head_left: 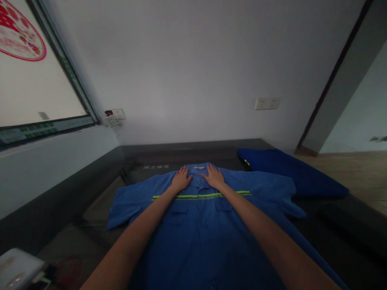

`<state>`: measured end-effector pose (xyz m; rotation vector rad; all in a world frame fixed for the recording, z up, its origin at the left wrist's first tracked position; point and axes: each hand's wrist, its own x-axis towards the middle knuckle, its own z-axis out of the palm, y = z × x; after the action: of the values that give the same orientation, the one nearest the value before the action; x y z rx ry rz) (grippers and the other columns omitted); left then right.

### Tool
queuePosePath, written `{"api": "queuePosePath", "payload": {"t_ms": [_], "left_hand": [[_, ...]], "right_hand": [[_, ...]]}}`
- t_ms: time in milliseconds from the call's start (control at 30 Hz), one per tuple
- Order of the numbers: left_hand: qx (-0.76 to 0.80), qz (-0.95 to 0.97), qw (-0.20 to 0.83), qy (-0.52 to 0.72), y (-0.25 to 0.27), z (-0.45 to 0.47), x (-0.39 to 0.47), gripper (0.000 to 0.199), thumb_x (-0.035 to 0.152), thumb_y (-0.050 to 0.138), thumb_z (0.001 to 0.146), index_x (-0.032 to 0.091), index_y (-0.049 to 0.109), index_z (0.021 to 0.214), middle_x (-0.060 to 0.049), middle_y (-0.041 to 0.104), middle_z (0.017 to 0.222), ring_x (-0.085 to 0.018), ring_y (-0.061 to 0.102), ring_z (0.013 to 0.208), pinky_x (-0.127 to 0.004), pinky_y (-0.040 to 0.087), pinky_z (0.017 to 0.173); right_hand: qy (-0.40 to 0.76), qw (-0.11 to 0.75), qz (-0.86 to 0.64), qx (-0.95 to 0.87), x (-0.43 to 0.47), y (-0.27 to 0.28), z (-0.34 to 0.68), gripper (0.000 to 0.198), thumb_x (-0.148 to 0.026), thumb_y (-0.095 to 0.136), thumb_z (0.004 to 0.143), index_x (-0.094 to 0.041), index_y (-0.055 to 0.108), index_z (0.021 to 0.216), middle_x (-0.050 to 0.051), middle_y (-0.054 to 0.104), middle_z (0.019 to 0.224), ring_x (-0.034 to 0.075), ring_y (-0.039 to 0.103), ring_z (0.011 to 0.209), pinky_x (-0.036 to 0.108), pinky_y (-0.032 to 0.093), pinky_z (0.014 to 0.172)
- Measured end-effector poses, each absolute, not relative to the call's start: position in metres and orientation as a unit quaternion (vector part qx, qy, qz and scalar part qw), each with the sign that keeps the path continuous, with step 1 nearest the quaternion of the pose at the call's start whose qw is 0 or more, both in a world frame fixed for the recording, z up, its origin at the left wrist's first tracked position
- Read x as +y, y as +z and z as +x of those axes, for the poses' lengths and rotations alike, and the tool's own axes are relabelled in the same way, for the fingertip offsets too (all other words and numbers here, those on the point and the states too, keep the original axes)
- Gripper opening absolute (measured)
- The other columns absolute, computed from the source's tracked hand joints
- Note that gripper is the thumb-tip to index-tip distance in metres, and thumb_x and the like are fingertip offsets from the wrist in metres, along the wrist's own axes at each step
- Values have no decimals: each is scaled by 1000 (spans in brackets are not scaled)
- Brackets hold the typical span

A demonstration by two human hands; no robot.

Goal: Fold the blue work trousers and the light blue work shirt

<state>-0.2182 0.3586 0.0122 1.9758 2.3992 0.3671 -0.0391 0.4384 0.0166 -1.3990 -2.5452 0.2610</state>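
A blue short-sleeved work shirt (199,225) lies spread out, front up, on a dark surface, its collar toward the wall. Yellow-green stripes cross its chest, above two flap pockets. My left hand (182,179) rests flat on the shirt just left of the collar, fingers stretched away from me. On the other side of the collar, my right hand (214,176) lies flat in the same way, fingers extended. Neither hand grips anything. A small label shows inside the collar between them. The forearms cover parts of the shirt's front.
A darker blue folded cloth (281,171) lies at the right, beside the shirt's sleeve. At the lower left is a grey-white device (19,268), cut off by the frame. The wall behind carries sockets (267,103); a window (36,80) is at the left.
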Motion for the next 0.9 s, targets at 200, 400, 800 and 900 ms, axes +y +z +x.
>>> {"api": "queuePosePath", "payload": {"t_ms": [200, 400, 800, 900], "left_hand": [[781, 616, 22, 97, 18, -218, 360, 69, 54, 27, 90, 12, 22, 146, -13, 17, 154, -25, 13, 142, -47, 14, 114], [796, 597, 10, 103, 15, -219, 362, 74, 56, 30, 88, 9, 21, 145, -17, 14, 153, -27, 13, 142, -48, 14, 113], [783, 610, -10, 122, 11, -222, 358, 70, 57, 28, 89, 15, 27, 145, -11, 18, 154, -26, 15, 142, -48, 16, 113], [781, 612, -13, 123, 10, -223, 358, 68, 56, 28, 89, 18, 27, 145, -9, 17, 154, -26, 13, 142, -49, 16, 113]], "right_hand": [[88, 92, -477, -870, 440, 19, -36, 76, -61, 21, 91, -10, 21, 147, 11, 16, 154, 25, 11, 142, 47, 6, 113], [94, 89, -479, -868, 439, 18, -36, 75, -61, 23, 90, -13, 18, 148, 10, 15, 154, 24, 10, 142, 46, 6, 113], [88, 184, -454, -867, 433, 22, -31, 64, -54, 22, 95, -15, 28, 145, 9, 26, 151, 23, 18, 140, 45, 13, 113], [65, 225, -434, -870, 428, 27, -29, 61, -50, 21, 96, -14, 34, 143, 10, 29, 151, 22, 18, 141, 44, 11, 113]]}}
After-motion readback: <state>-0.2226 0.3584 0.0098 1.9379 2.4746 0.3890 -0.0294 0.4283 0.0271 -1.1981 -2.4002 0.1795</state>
